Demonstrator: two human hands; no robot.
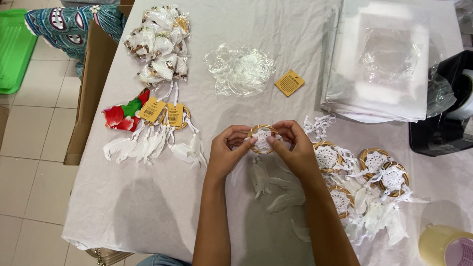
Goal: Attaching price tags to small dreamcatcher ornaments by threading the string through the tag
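Your left hand (pixel 227 148) and right hand (pixel 294 145) both pinch one small dreamcatcher (pixel 262 138) by its ring, just above the white surface (pixel 148 207), feathers hanging. Right of it: a loose pile of dreamcatchers (pixel 367 184), untagged, likely still to do. Left: tagged dreamcatchers (pixel 160 133). Farther: bagged bundle (pixel 158 42), apparently finished; empty plastic wrap (pixel 240 69); spare yellow tag (pixel 289 83).

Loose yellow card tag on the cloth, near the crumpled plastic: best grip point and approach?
Probably the yellow tag by a corner or short edge, coming from above on its right side. It lies flat on the white cloth, rotated diamond-wise, so its corners stick out free. The crumpled clear plastic crowds its left; the right is open cloth. Both hands hold a small dreamcatcher.
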